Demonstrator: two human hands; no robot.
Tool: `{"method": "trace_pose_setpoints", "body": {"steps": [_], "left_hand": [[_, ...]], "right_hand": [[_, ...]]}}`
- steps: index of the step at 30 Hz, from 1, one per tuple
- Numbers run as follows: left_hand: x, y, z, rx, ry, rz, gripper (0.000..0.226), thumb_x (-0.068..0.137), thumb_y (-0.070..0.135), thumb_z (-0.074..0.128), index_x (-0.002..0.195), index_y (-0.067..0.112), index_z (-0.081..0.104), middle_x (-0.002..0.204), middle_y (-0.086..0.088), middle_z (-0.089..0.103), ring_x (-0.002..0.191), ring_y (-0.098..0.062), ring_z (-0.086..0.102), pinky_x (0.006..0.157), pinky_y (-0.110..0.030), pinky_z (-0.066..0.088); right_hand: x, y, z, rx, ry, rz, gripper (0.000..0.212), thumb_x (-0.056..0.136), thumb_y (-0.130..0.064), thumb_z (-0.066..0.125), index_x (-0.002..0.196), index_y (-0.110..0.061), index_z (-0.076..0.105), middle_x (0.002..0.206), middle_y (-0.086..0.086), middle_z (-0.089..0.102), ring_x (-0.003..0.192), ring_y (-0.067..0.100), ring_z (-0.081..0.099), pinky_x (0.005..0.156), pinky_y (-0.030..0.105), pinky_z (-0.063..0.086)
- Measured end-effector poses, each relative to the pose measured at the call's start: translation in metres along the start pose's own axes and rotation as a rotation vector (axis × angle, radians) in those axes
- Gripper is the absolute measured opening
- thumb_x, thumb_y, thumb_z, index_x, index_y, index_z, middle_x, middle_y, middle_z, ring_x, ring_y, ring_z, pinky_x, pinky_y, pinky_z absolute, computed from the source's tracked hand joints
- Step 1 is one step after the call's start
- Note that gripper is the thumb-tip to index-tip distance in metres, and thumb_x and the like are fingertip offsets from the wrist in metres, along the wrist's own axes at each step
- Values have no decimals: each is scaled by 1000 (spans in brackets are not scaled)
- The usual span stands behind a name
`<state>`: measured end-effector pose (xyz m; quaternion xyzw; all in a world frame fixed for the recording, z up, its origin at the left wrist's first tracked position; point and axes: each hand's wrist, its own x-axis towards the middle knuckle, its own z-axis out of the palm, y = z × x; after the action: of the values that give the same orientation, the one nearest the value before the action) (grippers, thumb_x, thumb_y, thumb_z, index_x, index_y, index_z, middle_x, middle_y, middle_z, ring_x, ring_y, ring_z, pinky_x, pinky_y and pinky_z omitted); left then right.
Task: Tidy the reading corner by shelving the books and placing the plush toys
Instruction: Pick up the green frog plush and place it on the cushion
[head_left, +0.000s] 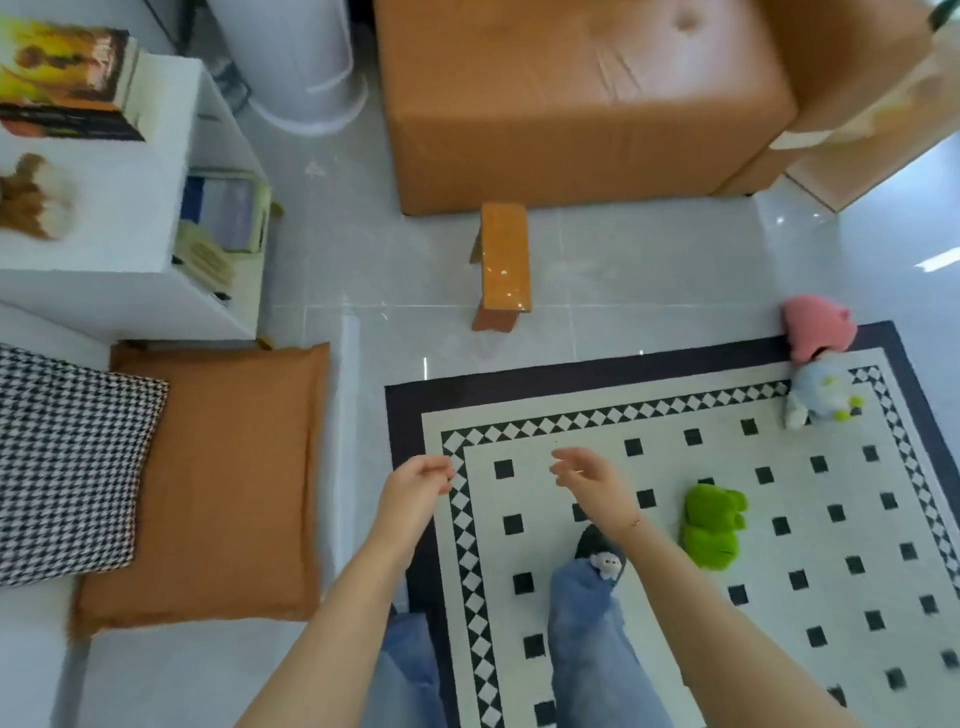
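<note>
My left hand and my right hand hang in front of me above the rug's near left part, fingers loosely curled, holding nothing. A green plush toy lies on the rug just right of my right hand. A pink plush and a pale blue-white plush lie at the rug's far right corner. A brown and white plush sits on top of the white shelf unit, behind it a stack of books. More books stand inside the shelf.
The black and white patterned rug covers the floor on the right. A small orange stool stands on the tiles before an orange sofa. An orange cushion and a houndstooth cushion lie left. A white bin stands beyond.
</note>
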<state>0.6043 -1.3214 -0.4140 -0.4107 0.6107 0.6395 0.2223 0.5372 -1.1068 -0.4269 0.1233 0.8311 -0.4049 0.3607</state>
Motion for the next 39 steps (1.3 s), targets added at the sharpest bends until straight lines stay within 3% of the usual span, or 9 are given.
{"method": "trace_pose_setpoints", "body": {"steps": [5, 8, 12, 17, 20, 26, 29, 34, 39], "left_hand": [[21, 19, 112, 125, -2, -24, 18, 93, 10, 54, 99, 24, 64, 105, 6, 67, 103, -12, 61, 91, -28, 44], [38, 29, 195, 178, -3, -41, 20, 93, 10, 54, 107, 20, 64, 106, 5, 67, 104, -13, 61, 94, -30, 43], [65, 36, 331, 249, -123, -62, 19, 94, 9, 51, 105, 21, 62, 107, 2, 67, 103, -14, 61, 90, -30, 45], [112, 26, 473, 374, -314, -121, 23, 95, 7, 49, 112, 17, 61, 104, 5, 66, 96, -10, 61, 78, -24, 45], [157, 10, 533, 424, -356, -161, 23, 95, 4, 48, 108, 17, 61, 107, 0, 66, 98, -14, 61, 87, -29, 44], [269, -39, 601, 563, -397, -141, 24, 96, 8, 46, 112, 18, 61, 109, 2, 66, 101, -13, 61, 90, -30, 43], [324, -62, 619, 626, -409, -132, 23, 96, 9, 46, 114, 17, 59, 108, 2, 65, 104, -16, 59, 89, -30, 42], [380, -86, 621, 673, -365, -153, 27, 97, 6, 44, 119, 12, 59, 112, -3, 64, 104, -17, 59, 87, -29, 43], [352, -74, 584, 598, -351, -259, 26, 98, 9, 46, 121, 13, 58, 119, -4, 64, 111, -19, 59, 96, -34, 45]], "right_hand": [[35, 76, -114, 63, 46, 47, 30, 93, -4, 46, 118, -14, 58, 109, 5, 64, 93, 20, 60, 78, 28, 50], [58, 129, -188, 84, 61, 87, 31, 91, -4, 48, 119, -13, 59, 110, 8, 65, 96, 20, 59, 82, 26, 45], [86, 209, -279, 109, 164, 163, 27, 91, -7, 51, 114, -15, 62, 108, 8, 65, 101, 22, 61, 83, 29, 48], [127, 304, -332, 133, 240, 320, 33, 89, -9, 56, 121, -11, 61, 119, 5, 63, 107, 19, 57, 88, 22, 40], [162, 366, -339, 129, 267, 420, 36, 88, -15, 59, 124, -14, 59, 125, 4, 61, 111, 20, 57, 93, 29, 43], [268, 480, -319, 57, 246, 548, 59, 88, -32, 61, 140, -16, 38, 138, 8, 48, 118, 28, 54, 95, 40, 46], [323, 527, -304, 22, 288, 630, 63, 89, -34, 62, 140, -11, 32, 139, 12, 41, 117, 32, 53, 88, 40, 44], [369, 573, -262, -74, 317, 614, 43, 88, -26, 65, 122, -4, 51, 127, 16, 52, 111, 32, 54, 86, 35, 43], [334, 535, -241, 184, 442, 435, 37, 78, 1, 60, 114, -6, 66, 119, 15, 62, 113, 32, 56, 94, 34, 44]]}}
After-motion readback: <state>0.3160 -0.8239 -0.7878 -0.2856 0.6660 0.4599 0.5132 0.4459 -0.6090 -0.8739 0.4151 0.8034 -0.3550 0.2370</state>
